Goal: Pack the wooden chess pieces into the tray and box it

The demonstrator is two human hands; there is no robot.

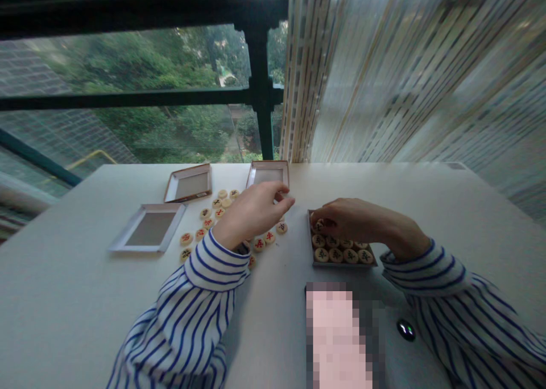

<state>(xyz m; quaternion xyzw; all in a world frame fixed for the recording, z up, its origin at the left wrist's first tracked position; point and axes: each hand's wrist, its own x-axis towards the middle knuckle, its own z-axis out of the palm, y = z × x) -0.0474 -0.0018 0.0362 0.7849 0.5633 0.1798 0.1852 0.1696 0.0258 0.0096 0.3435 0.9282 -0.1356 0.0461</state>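
Observation:
My right hand [352,221] reaches into an open box [344,265] at the right of centre. Its fingers are closed on a round xiangqi piece [318,226] at the box's far left corner. Rows of xiangqi pieces with dark characters, such as one piece [350,256], lie face up in the near part; my hand hides the far part. Over the loose xiangqi pieces [259,244] on the table hovers my left hand [258,210], fingers bent and slightly apart, nothing visible between them. Loose pieces have red or dark characters, and a few look blank.
Three shallow trays or lids lie on the white table [77,286]: a near left one [158,248], a far left one [191,195] and a far middle one [268,164]. A blurred phone-like device [341,338] and a small black oval gadget [405,330] lie near me.

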